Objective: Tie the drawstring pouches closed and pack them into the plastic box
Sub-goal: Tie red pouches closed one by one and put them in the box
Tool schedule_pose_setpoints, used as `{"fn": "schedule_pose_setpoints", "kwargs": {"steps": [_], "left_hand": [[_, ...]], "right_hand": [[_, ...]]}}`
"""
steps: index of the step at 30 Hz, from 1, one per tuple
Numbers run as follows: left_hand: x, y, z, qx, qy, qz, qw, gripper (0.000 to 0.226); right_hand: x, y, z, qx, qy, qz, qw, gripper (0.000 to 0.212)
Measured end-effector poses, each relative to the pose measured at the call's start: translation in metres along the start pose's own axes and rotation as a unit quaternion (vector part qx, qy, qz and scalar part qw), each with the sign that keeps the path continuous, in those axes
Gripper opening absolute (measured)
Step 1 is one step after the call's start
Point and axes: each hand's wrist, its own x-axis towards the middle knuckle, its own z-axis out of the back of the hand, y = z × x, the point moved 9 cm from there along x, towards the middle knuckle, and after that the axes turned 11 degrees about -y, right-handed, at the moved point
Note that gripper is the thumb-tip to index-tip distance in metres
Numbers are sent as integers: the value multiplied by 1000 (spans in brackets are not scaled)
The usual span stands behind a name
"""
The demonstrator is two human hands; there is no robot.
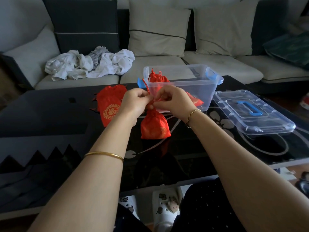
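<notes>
A red drawstring pouch [154, 125] with a gold emblem hangs just above the black table, its neck gathered between my hands. My left hand [135, 102] pinches the red cord at the neck, and one cord end sticks up past its fingers. My right hand [173, 100] pinches the cord from the other side. Another red pouch [108, 104] lies flat on the table to the left. The clear plastic box [207, 81] with blue latches stands behind my hands and holds a tied pouch [158, 77] and another red pouch [197, 101] at its bottom.
The box's clear lid [250, 111] with a blue handle lies on the table to the right. A sofa with cushions runs behind the black glass table [50, 114], with crumpled white clothes [90, 64] on its seat. Slippers show under the near edge.
</notes>
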Motion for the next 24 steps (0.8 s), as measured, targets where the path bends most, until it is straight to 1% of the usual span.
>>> {"fn": "schedule_pose_setpoints", "kwargs": {"steps": [3, 6, 8, 9, 11, 12, 14, 15, 17, 19, 22, 24], "left_hand": [[1, 1, 0, -4, -4, 4, 1000, 19], [1, 3, -2, -12, -1, 17, 1000, 20], [3, 5, 0, -36, -7, 44, 998, 21], [4, 7, 1, -55, -11, 63, 996, 21], [5, 4, 5, -67, -22, 77, 995, 20], [5, -1, 9, -40, -33, 58, 997, 17], [3, -16, 21, 31, -71, -10, 997, 17], [1, -26, 23, 55, -75, -56, 994, 19], [-6, -42, 14, 112, -40, -144, 982, 13], [-13, -47, 4, 184, -26, -205, 961, 7], [-13, -45, 1, 252, -56, -243, 935, 12], [-12, -44, 1, 272, -64, -249, 928, 13]], "right_hand": [[-1, 8, 2, -39, -9, 44, 998, 12], [0, 18, 0, -123, -15, 102, 987, 11], [0, 21, -5, -170, -10, 129, 977, 11], [1, 19, -6, -178, -12, 127, 976, 12], [4, 8, -5, -148, -17, 75, 986, 15], [5, -1, -4, -109, -19, 27, 993, 17], [5, -20, -2, -16, -28, -82, 996, 19], [4, -30, -2, 29, -32, -133, 990, 22], [0, -42, -6, 125, -27, -217, 968, 26], [-4, -49, -14, 207, -15, -276, 939, 29], [-8, -52, -24, 271, 23, -326, 905, 32], [-9, -53, -28, 291, 48, -337, 894, 29]]}}
